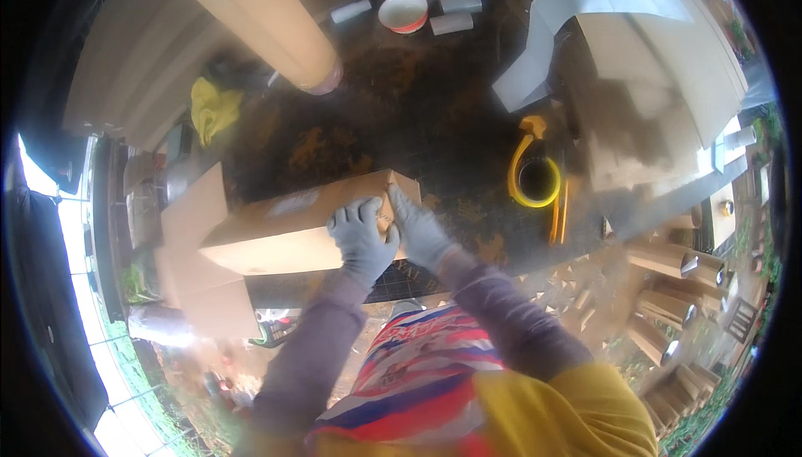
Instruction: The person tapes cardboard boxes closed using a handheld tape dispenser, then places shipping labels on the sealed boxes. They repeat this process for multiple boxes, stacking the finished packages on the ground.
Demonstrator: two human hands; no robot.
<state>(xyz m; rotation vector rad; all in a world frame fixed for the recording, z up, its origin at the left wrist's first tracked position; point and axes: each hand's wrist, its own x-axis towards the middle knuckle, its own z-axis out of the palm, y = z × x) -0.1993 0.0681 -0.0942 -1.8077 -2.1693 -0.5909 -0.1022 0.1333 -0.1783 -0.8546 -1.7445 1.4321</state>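
A long cardboard box [276, 244] lies along the near side of the dark table, its flaps [196, 244] spread at the left end. My left hand [361, 238], in a grey glove, grips the top near the right end with fingers bent. Beside it, my gloved right hand [413, 225] is closed at the box's right end, fingertips on its upper edge. The thumbs nearly meet there, and the cardboard between the hands is partly covered. A pale label [296, 202] sits on the box's upper face.
Right of the box lie a yellow tape dispenser [522, 160] with a tape roll [547, 194] and an orange-handled tool [560, 213]. A tall cardboard tube [271, 27], yellow cloth [213, 110], white bowl [403, 12] and small white rolls [453, 22] are farther back. Cardboard sheets [643, 98] are stacked at right.
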